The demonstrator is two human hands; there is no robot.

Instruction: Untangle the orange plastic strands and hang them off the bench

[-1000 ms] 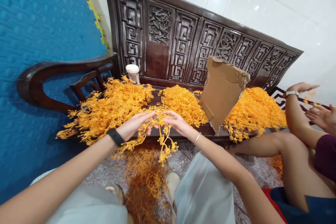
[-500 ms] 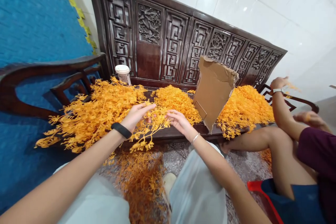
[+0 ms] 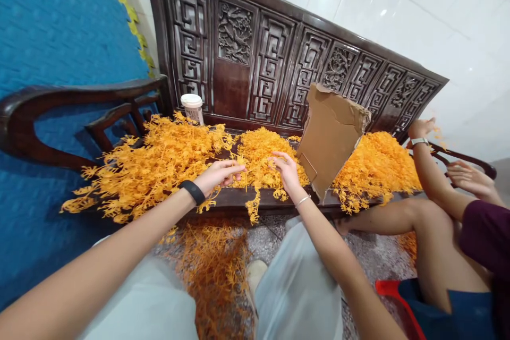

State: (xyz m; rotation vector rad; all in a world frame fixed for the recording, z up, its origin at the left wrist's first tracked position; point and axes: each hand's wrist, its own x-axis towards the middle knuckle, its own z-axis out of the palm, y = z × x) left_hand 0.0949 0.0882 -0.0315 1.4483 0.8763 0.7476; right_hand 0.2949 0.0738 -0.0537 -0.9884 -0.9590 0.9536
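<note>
My left hand (image 3: pixel 221 175) is pinched round an orange plastic flower sprig (image 3: pixel 253 207), whose branches hang past the bench's front edge. To the right, my right hand (image 3: pixel 287 171) has its fingers curved and apart over the middle pile of small orange pieces (image 3: pixel 263 143). Nothing that I can make out is between them. Left of my left hand lies a large heap of branched orange sprigs (image 3: pixel 159 164). Both piles rest on the dark wooden bench (image 3: pixel 235 66).
A cardboard sheet (image 3: pixel 332 141) stands upright, dividing off another orange pile (image 3: pixel 382 162). Behind the left heap is a white-lidded tub (image 3: pixel 192 108). Orange stems (image 3: pixel 215 276) litter the floor between my legs. At right sits another person (image 3: pixel 434 223), hands raised, near a red plastic edge (image 3: pixel 392 292).
My hands have drawn apart, the right one moving right over the middle pile and opening. The sprig now hangs down by my left hand. The view has shifted slightly.
</note>
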